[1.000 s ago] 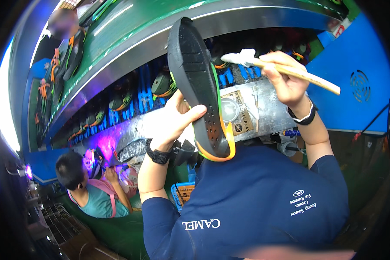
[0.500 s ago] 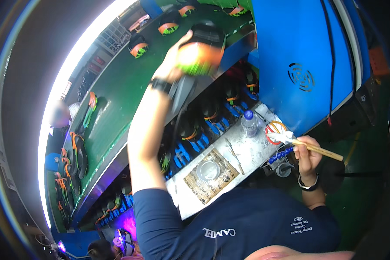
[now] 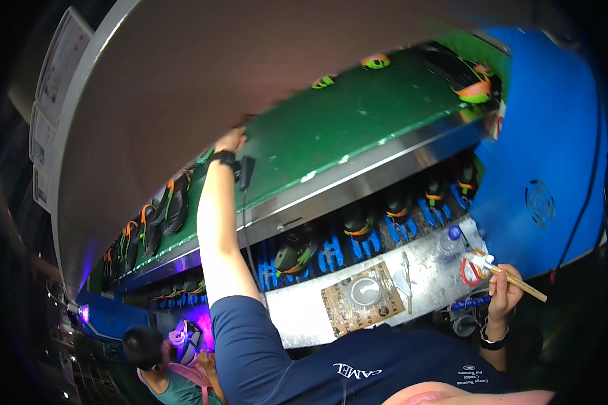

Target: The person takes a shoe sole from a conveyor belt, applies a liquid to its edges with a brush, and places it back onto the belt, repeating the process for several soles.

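Note:
My left hand [image 3: 231, 140] reaches far out over the green conveyor belt [image 3: 297, 152], close to the overhanging hood's edge; its fingers are partly hidden and blurred. A black box-shaped piece with a cable [image 3: 246, 173] hangs beside that wrist. In my right hand [image 3: 505, 293] is a brush [image 3: 520, 282] with a wooden handle and a white head, gripped near a small metal table [image 3: 294, 322]. A black shoe with an orange and green toe [image 3: 471, 88] lies at the belt's right end. Several similar shoes [image 3: 175, 206] stand along its left part.
The table carries a clear bottle with a blue cap [image 3: 447, 243], a round dish [image 3: 364, 291] on cardboard [image 3: 338, 314], and a thin tool [image 3: 407, 280]. Shoes on blue holders [image 3: 297, 253] line a lower rack. A blue machine [image 3: 547, 148] stands right; another person [image 3: 182, 381] sits lower left.
My left hand has let go of the shoe it held and moved left over the belt. The view has turned, bringing the hood across the top. My right hand still holds the brush.

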Available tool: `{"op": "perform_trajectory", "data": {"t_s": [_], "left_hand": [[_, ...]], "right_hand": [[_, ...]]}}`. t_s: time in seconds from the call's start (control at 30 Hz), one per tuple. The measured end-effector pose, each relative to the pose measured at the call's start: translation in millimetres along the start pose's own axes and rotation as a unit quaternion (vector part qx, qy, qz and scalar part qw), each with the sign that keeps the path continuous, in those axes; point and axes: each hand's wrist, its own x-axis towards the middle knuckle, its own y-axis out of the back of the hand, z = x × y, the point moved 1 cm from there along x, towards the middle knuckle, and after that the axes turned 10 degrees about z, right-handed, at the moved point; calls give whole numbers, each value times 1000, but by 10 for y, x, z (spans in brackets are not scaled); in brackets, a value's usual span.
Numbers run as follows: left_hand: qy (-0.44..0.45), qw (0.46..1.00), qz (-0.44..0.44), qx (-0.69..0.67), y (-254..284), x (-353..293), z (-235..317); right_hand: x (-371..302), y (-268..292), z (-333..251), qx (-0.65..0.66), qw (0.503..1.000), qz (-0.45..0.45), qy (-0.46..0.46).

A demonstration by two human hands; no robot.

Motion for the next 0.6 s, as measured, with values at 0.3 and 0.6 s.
{"op": "perform_trajectory", "data": {"t_s": [0.3,0.6], "left_hand": [[191,959,132,160,1041,799,-1724],[197,959,111,168,962,904,-2225]], "right_hand": [[-47,-577,10,16,1000,-8,21],[-406,-810,-111,11,998,59,27]]}}
